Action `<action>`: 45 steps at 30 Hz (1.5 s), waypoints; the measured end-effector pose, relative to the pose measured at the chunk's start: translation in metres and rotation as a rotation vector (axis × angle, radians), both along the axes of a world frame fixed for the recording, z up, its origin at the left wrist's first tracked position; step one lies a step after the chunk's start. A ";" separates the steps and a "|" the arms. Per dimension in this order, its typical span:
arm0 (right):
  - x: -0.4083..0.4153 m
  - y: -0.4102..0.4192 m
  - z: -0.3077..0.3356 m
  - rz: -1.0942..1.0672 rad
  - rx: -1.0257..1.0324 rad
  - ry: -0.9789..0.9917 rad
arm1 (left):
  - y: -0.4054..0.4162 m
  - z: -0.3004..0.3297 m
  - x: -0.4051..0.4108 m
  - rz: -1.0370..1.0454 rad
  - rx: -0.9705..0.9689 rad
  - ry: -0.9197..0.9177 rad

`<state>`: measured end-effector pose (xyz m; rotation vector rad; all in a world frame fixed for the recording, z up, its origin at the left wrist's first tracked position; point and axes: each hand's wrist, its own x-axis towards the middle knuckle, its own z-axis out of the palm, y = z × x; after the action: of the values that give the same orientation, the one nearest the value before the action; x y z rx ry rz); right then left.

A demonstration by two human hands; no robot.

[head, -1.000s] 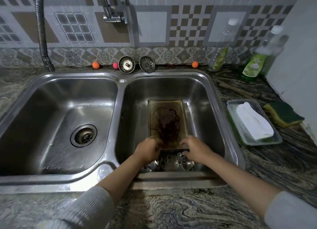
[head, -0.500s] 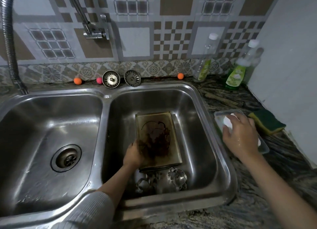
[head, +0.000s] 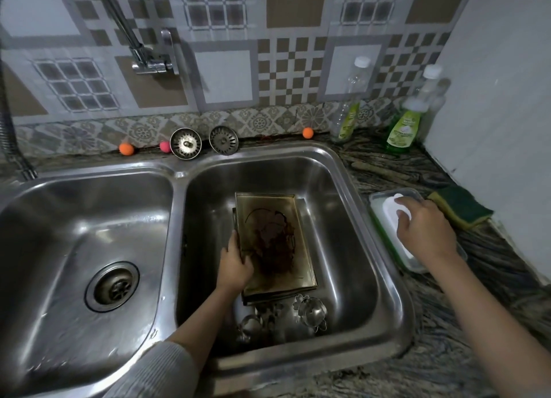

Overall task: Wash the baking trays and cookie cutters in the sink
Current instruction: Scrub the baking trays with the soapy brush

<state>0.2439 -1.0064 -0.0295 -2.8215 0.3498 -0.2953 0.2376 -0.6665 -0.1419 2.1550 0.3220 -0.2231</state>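
Baking tray (head: 274, 242) in left hand (head: 235, 263) fingers' grip.

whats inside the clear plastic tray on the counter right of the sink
A white bar-like object lies in the clear plastic tray, with the right hand on top of it. The hand hides its middle and whatever else lies beneath.
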 end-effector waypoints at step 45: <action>0.049 0.203 0.015 0.471 0.614 -0.303 | -0.005 0.088 -0.007 0.111 -0.409 -0.567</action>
<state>0.2926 -0.8030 -0.0145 -2.1269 -0.2529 -0.4161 0.2304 -0.6712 -0.0535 1.6989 0.0572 0.3561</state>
